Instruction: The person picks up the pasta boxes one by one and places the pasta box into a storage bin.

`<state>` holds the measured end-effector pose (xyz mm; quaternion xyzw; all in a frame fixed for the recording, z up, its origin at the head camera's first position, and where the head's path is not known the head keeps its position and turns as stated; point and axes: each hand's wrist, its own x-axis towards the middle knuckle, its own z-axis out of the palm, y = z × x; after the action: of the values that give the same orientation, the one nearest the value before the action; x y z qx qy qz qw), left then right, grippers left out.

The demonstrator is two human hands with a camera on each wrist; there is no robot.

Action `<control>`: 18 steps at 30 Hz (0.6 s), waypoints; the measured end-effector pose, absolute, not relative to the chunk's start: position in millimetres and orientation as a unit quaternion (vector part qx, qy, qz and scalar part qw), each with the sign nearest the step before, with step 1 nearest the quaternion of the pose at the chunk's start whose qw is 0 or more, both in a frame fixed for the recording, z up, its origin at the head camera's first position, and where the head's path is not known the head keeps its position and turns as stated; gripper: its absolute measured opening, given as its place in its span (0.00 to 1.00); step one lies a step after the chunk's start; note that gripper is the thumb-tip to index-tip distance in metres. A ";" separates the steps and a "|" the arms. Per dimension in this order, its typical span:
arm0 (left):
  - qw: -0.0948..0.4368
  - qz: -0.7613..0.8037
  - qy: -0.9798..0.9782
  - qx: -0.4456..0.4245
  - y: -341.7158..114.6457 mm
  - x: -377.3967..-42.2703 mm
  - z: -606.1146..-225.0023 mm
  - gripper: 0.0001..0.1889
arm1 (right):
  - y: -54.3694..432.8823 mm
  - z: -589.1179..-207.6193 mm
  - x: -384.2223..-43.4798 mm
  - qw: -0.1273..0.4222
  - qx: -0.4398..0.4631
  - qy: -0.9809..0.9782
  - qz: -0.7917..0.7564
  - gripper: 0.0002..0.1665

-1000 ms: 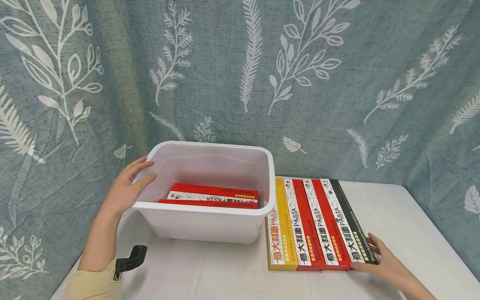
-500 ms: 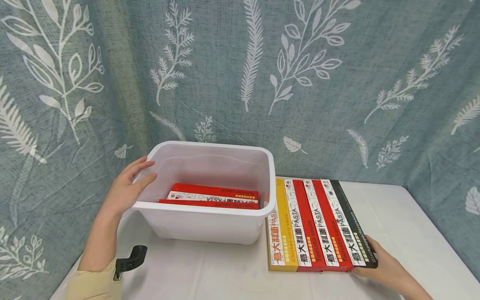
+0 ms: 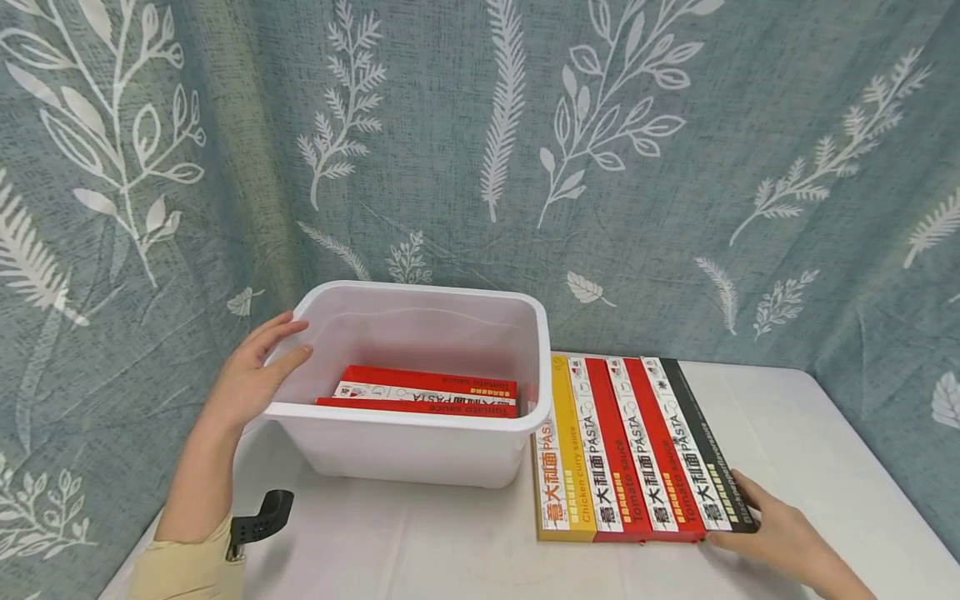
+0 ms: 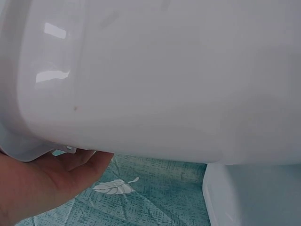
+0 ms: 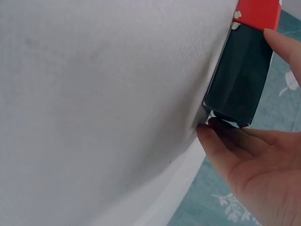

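Note:
Several long pasta boxes lie side by side on the white table: a yellow box (image 3: 567,450), a red box (image 3: 607,450), another red box (image 3: 654,450) and a black box (image 3: 712,467) at the right end. My right hand (image 3: 780,533) grips the near end of the black box, thumb at its left edge and fingers along its right side; in the right wrist view the black box (image 5: 240,75) sits between them. My left hand (image 3: 251,379) rests on the left rim of a white plastic bin (image 3: 405,450), fingers extended over the edge. Inside lie red tomato sauce pasta boxes (image 3: 427,383).
A patterned teal curtain (image 3: 450,150) hangs behind and at both sides. White cloth (image 3: 375,542) covers the table. A black strap (image 3: 262,518) sticks out from my left sleeve. The bin stands close to the yellow box and partly overlaps it in view.
My right hand has closed in on the near end of the black box. My left hand and the bin have stayed where they were.

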<state>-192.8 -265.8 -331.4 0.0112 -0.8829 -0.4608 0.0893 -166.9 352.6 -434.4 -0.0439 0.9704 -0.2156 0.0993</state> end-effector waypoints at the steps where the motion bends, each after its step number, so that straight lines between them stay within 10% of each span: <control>1: 0.088 -0.460 -0.883 0.012 -265.6 -192.8 -331.2 0.30 | 352.7 -433.6 -167.5 0.104 -0.040 0.970 -0.216 0.63; 18: 0.080 -0.463 -0.882 0.020 -264.1 -192.6 -325.0 0.30 | 351.4 -420.5 -171.0 0.133 -0.020 0.964 -0.230 0.61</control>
<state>-192.6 -264.1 -325.0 0.0199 -0.8824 -0.4632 0.0800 -171.0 351.4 -420.5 -0.0196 0.9638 -0.2303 0.1330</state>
